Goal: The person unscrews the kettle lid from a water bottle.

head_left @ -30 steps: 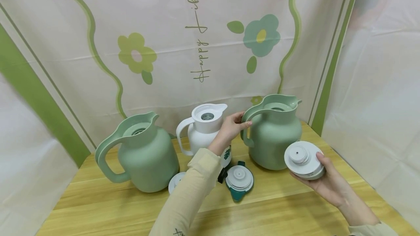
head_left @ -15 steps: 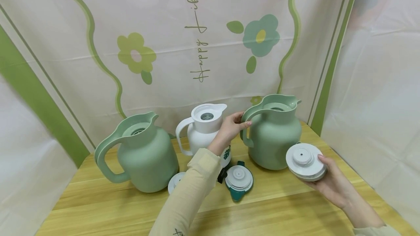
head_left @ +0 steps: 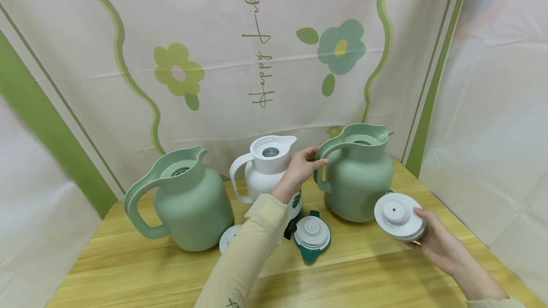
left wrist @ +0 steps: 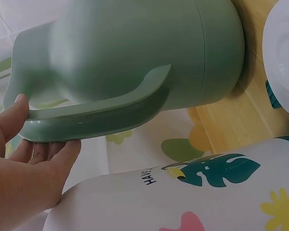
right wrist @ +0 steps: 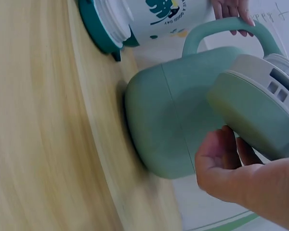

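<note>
My left hand (head_left: 299, 169) grips the upper part of the handle (left wrist: 106, 111) of the right-hand green jug (head_left: 359, 179), thumb on one side and fingers on the other. That jug stands upright with its top uncovered. In front of it, to the right, my right hand (head_left: 441, 244) holds a jug lid (head_left: 398, 215) above the table, its white stepped underside toward the head camera. The right wrist view shows the lid's green cap (right wrist: 253, 108) and pale slotted ring, with fingers under the edge.
A white jug (head_left: 267, 170) with leaf prints stands behind my left forearm. Farther left is another uncovered green jug (head_left: 192, 208). A dark green and white lid (head_left: 312, 234) lies on the wooden table (head_left: 342, 279); a white lid (head_left: 229, 236) is partly hidden by my sleeve.
My right hand has moved slightly down and to the right, and the lid in it has turned a little. My left hand stays on the handle.
</note>
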Available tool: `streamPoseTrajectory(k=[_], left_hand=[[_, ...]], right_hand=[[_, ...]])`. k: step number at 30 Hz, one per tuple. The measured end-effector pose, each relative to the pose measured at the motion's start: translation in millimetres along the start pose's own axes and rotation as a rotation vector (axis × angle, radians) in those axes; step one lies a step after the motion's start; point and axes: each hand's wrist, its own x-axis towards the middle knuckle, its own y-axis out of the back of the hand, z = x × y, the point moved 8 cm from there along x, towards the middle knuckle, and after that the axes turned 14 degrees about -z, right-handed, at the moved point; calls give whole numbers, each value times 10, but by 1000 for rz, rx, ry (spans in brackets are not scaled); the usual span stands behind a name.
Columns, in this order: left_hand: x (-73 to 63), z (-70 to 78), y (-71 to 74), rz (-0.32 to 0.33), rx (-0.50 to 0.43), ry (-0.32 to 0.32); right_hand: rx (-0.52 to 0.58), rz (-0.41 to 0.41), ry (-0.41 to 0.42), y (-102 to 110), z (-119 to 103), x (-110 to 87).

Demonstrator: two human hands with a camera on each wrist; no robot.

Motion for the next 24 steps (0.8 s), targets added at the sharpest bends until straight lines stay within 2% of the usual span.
streamPoseTrajectory(k=[2,4,7,11,14,24], left_hand=[[3,-2,1,1,0,1],[4,-4,3,1,1,1],[4,-7,3,2,3,2],[4,-6,0,1,5,1],[6,-3,-2,1,5,-4],[11,0,0,4,20,-9]], right_hand=[[-78,66,-64,59,41,-23],[-131,94,-109,90,68,-37],[-176,67,-133,93,83,-45],[-182,7,-110,79,77,-49],[-181,-5,-106,94,77,-53],[-318,107,-275,227,167,-80]])
